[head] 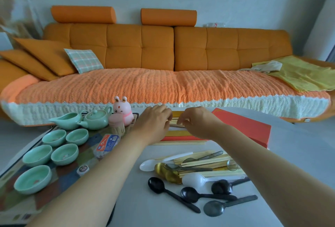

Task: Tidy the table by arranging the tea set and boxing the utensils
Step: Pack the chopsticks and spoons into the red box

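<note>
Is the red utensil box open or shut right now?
Open: the red lid lies beside the box, and both hands work over its gold interior.

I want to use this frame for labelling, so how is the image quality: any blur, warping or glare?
Head view: wide-angle warping bows the sofa and stretches both forearms; the top-left corner is smeared; light is soft and even, without harsh glare; the left hand, right hand and the spoons are reasonably sharp.

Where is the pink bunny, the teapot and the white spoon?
Bunny [121, 111]: head view, on its face.
Teapot [95, 120]: head view, on its round green body.
White spoon [147, 165]: head view, on its bowl, left of the chopstick pile.
</note>
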Demonstrator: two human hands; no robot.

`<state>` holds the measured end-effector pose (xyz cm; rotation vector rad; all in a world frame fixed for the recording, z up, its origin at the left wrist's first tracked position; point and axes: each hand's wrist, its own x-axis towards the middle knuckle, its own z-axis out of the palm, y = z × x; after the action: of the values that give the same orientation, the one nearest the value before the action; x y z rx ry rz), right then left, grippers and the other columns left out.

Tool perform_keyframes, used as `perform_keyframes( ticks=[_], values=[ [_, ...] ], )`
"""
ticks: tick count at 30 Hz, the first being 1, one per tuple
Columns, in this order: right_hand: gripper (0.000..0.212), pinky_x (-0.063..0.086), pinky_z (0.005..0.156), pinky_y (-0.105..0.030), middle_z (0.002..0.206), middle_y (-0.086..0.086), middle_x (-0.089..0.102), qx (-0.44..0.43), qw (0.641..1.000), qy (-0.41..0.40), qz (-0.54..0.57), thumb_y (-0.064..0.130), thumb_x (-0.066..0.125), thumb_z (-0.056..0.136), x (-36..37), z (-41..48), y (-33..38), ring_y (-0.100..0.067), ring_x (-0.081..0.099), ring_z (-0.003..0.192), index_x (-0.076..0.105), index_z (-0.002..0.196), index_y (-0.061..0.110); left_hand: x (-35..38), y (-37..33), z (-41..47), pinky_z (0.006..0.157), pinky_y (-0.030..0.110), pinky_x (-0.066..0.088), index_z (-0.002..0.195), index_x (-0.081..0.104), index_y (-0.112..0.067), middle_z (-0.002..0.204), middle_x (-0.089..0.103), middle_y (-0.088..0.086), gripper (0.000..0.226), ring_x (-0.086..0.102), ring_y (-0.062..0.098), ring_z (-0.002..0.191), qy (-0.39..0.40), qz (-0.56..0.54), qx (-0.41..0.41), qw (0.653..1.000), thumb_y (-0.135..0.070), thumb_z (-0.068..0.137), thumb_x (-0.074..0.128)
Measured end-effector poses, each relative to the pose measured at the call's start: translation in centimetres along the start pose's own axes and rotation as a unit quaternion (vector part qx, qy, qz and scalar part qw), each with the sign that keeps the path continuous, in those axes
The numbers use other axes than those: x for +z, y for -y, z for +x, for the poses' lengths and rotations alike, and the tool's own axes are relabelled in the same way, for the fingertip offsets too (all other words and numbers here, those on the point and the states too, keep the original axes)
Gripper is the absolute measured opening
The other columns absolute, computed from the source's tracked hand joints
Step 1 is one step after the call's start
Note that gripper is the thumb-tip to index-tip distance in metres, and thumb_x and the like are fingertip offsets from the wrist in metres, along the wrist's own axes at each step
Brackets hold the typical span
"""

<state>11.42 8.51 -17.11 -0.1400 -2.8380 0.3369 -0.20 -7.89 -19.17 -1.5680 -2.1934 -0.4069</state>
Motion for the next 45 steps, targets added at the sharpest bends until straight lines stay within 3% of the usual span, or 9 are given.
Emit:
perform_keyframes(
  ticks=[3,7,13,16,21,29,33,38,45],
  values=[
    [0.032,0.057,0.083,-0.033,0.102,0.01,0.074,0.005,0.999,0.044,-0.011,0.013,0.051,0.093,-0.3,-1.6,0.9,-0.009,0.065,0.089,0.076,0.104,0.029,-0.9,-1.6,-0.8,0.075,0.031,0.035,0.091,0.056,-0.016,0.09,0.056,-0.002,0.003,0.052,0.02,0.084,0.005,0.0,0.027,1.0,-0.015,0.091,0.054],
    [0.043,0.053,0.091,-0.028,0.123,0.008,0.067,0.029,0.99,0.136,-0.039,0.008,0.045,0.093,0.1,-3.4,1.1,-0.01,0.063,0.107,0.068,0.12,0.032,-1.8,-3.2,-2.3,0.067,0.03,0.029,0.089,0.053,-0.021,0.091,0.059,-0.005,0.006,0.051,0.018,0.081,0.075,-0.002,0.015,0.997,-0.016,0.09,0.049],
    [0.043,0.048,0.099,-0.031,0.138,0.008,0.055,0.045,0.981,0.172,-0.074,0.011,0.05,0.096,0.7,-5.1,1.5,-0.015,0.053,0.124,0.057,0.133,0.032,-1.7,-3.7,-4.6,0.075,0.035,0.049,0.112,0.064,-0.02,0.112,0.06,-0.004,0.028,0.06,0.023,0.1,0.184,-0.015,-0.044,0.982,-0.01,0.091,0.049],
    [0.044,0.047,0.1,-0.032,0.138,0.008,0.054,0.041,0.983,0.165,-0.071,0.007,0.05,0.096,1.1,-5.5,1.9,-0.015,0.052,0.124,0.058,0.133,0.029,-1.1,-3.5,-5.3,0.074,0.036,0.048,0.116,0.064,-0.02,0.111,0.058,-0.001,0.032,0.06,0.025,0.101,0.199,0.007,-0.044,0.979,-0.007,0.09,0.05],
    [0.048,0.05,0.094,-0.029,0.129,0.007,0.06,0.051,0.984,0.158,-0.071,-0.001,0.048,0.093,1.6,-5.5,1.9,-0.014,0.057,0.115,0.061,0.129,0.029,-1.0,-3.8,-5.3,0.081,0.037,0.049,0.123,0.065,-0.026,0.11,0.057,-0.001,0.03,0.059,0.025,0.101,0.19,-0.012,-0.056,0.98,-0.021,0.097,0.053],
    [0.016,0.054,0.088,-0.035,0.115,0.006,0.064,0.086,0.983,0.153,-0.056,0.022,0.065,0.092,1.4,-4.7,1.2,-0.015,0.061,0.1,0.07,0.104,0.032,-0.9,-3.9,-4.7,0.078,0.03,0.048,0.107,0.067,-0.026,0.106,0.059,-0.006,0.016,0.06,0.017,0.097,0.183,-0.05,-0.077,0.979,-0.025,0.092,0.063],
    [0.027,0.051,0.087,-0.032,0.119,0.006,0.06,0.075,0.981,0.163,-0.069,0.028,0.063,0.094,1.5,-4.6,1.1,-0.017,0.058,0.104,0.062,0.12,0.026,-0.5,-3.9,-4.4,0.081,0.033,0.05,0.125,0.059,-0.025,0.113,0.062,-0.004,0.033,0.06,0.019,0.098,0.203,-0.064,-0.096,0.972,-0.028,0.093,0.062],
    [0.014,0.05,0.091,-0.032,0.113,0.008,0.059,0.062,0.98,0.173,-0.076,0.03,0.063,0.093,1.1,-4.3,1.0,-0.013,0.057,0.104,0.068,0.106,0.028,-0.5,-3.6,-3.9,0.075,0.028,0.047,0.101,0.065,-0.027,0.092,0.059,-0.012,0.01,0.058,0.014,0.089,0.226,-0.098,-0.126,0.961,-0.027,0.092,0.061],
    [0.018,0.056,0.084,-0.032,0.105,0.007,0.067,0.06,0.994,0.09,-0.013,0.021,0.054,0.098,-0.7,-3.3,0.4,-0.011,0.063,0.09,0.069,0.106,0.029,-1.5,-1.8,-2.9,0.072,0.027,0.04,0.101,0.065,-0.023,0.096,0.055,-0.011,0.009,0.054,0.011,0.089,0.096,-0.132,-0.129,0.978,-0.022,0.094,0.06]
  ],
)
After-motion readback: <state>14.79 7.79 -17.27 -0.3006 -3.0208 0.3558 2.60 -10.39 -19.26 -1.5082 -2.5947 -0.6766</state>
